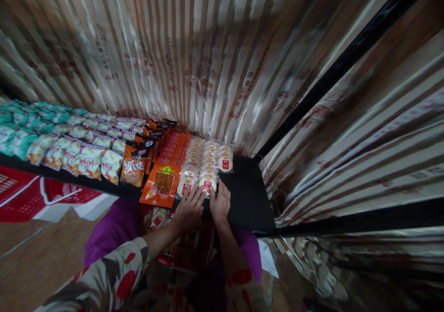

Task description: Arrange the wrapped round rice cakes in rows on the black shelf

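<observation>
Rows of clear packets of round white crackers with red labels (208, 157) stand on a black shelf (248, 192). My left hand (190, 209) lies at the front of these rows, its fingers stretched over the lower edge of the front packets. Beside it, my right hand (220, 202) touches the right side of the front middle packet, thumb toward the packet and fingers extended. Neither hand is closed around a packet. Left of the crackers lies a flat orange snack bag (163, 182) with a window showing brown sticks.
Further left stand rows of orange-and-black bags (132, 168), white snack bags (89, 160) and teal bags (21, 141). A red basket (21, 194) is below the shelf. More packets sit in a red container (187, 256) between my knees. A black post (333, 76) rises at right.
</observation>
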